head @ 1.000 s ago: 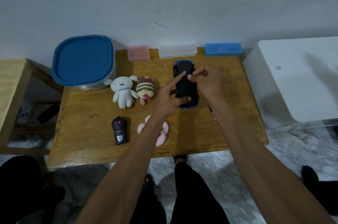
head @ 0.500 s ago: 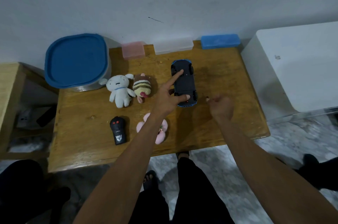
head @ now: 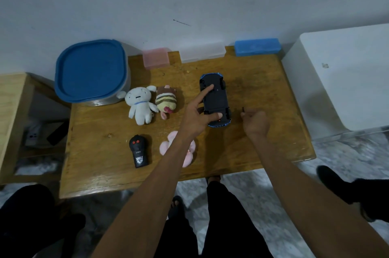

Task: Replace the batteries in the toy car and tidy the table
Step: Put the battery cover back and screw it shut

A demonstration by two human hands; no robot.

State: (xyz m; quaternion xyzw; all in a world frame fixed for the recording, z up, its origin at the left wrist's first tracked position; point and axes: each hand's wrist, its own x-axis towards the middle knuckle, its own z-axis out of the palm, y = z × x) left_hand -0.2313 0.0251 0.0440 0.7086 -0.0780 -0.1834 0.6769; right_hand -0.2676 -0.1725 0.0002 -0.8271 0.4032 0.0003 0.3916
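Toy car [head: 215, 99] lies belly-up nr the table's [head: 263, 80] far right corner. Left hand [head: 195, 118] spread wide, forefinger and thumb pressing it. Right hand [head: 255, 124] curled, pinching a small dark thing [head: 243, 109], prob. a screw; can't tell. Risk: it drops, rolls off the right edge. Count: 1 car, 1 remote [head: 139, 150], 3 plush toys [head: 140, 105], 3 small boxes [head: 257, 46], 1 blue-lidded tub [head: 90, 70].

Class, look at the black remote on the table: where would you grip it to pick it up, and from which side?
Grip the remote across its narrow waist, below the rounded head with the red buttons, coming from above. It lies flat and lengthwise with bare table on its left, so fingers probably fit on both long sides.
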